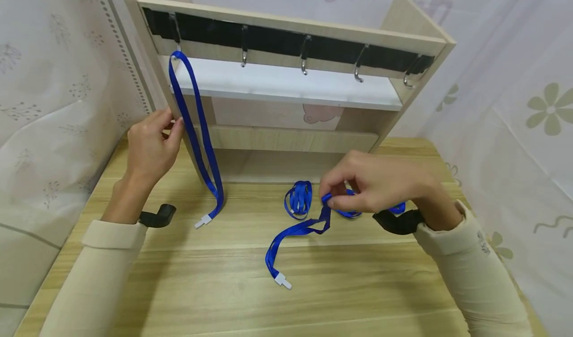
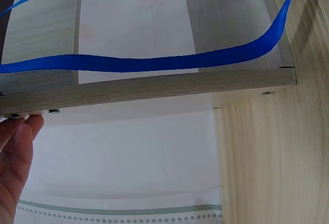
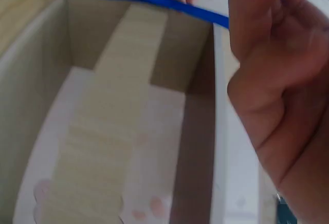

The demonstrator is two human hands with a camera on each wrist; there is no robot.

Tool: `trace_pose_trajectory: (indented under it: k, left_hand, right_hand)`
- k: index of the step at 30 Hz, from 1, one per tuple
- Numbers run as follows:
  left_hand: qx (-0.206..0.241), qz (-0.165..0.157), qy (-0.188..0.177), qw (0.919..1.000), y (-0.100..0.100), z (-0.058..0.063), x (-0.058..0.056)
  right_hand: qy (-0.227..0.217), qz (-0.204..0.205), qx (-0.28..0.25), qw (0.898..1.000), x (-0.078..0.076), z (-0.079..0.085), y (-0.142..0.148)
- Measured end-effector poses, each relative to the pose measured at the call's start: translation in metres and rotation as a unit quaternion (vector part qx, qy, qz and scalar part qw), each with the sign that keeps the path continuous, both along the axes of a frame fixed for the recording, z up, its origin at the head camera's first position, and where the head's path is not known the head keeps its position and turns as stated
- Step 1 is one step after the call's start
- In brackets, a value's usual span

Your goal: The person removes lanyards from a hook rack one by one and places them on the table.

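My right hand pinches a blue lanyard between thumb and fingers, above the table. Its ribbon trails down to the left and ends in a white plastic clip low over the wood. A second lanyard hangs in a long loop from the leftmost hook of a wooden rack. My left hand is at the rack's left side, beside that hanging ribbon. In the left wrist view, the fingertips rest against the outer face of the side panel.
Several more metal hooks line the black strip across the rack's top. On the table, a coiled blue lanyard lies in front of the rack; more blue coils are partly hidden behind my right hand. Patterned cloth surrounds the table.
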State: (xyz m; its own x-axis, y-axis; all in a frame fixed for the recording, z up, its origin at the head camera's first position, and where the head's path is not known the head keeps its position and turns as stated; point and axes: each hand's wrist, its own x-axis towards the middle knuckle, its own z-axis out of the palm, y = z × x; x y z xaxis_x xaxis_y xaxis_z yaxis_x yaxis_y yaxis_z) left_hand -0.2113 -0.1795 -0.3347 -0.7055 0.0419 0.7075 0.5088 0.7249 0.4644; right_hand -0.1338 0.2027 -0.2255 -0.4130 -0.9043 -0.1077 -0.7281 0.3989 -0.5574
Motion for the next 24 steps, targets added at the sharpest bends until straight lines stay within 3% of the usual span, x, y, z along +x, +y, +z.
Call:
trace_pose_trajectory:
  k: [7,10,13,18,21,24]
  left_hand:
    - [0.000,0.003,-0.001,1.0000,-0.002,0.000,0.000]
    - [0.000,0.006,0.000,1.0000,-0.002,0.000,0.000]
    - [0.000,0.007,-0.001,1.0000,-0.002,0.000,-0.001]
    - [0.001,0.007,-0.007,1.0000,-0.001,0.000,-0.001]
    - [0.000,0.005,-0.010,0.9999,0.000,0.000,-0.001]
    - [-0.003,0.004,-0.008,1.0000,0.000,0.000,-0.001]
  right_hand:
    - [-0.082,0.112,-0.001,0.990,0.005,-0.025,-0.029]
    - [-0.120,0.125,-0.011,0.985,0.005,-0.042,-0.044]
    - [-0.156,0.097,-0.023,0.983,0.005,-0.062,-0.059]
    - [-0.180,-0.003,-0.049,0.983,0.002,-0.094,-0.076]
    - [-0.135,-0.055,-0.063,0.987,-0.002,-0.107,-0.080]
    - [-0.032,-0.088,-0.061,0.994,-0.006,-0.116,-0.078]
